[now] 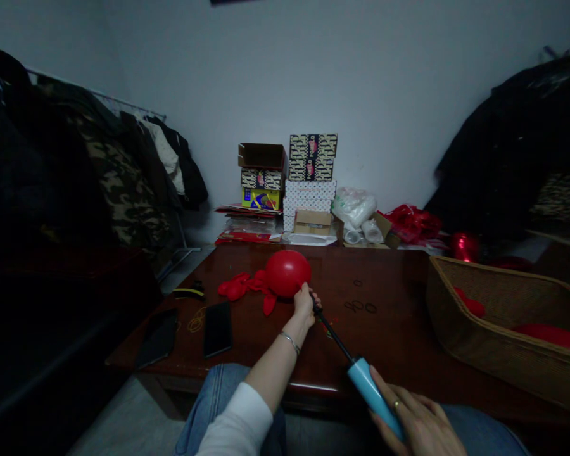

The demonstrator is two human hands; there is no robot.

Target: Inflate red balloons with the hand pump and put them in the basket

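A round, inflated red balloon [287, 272] sits over the table at the far side of my left hand [306, 305]. That hand is closed around the balloon's neck and the black end of a hand pump [371, 391]. The pump slants down to the right, its black rod showing between my left hand and the light-blue barrel. My right hand [415, 421] grips this barrel near the table's front edge; some of its fingers are hidden. Limp red balloons [237, 288] lie just left of the round one.
The brown table [389, 342] bears two dark flat devices, such as the phone [217, 328], yellow rubber bands [197, 320] and dark rings [370, 308]. A wicker basket [484, 329] with red balloons stands right. Stacked boxes [310, 196] line the wall; clothes [118, 177] hang left.
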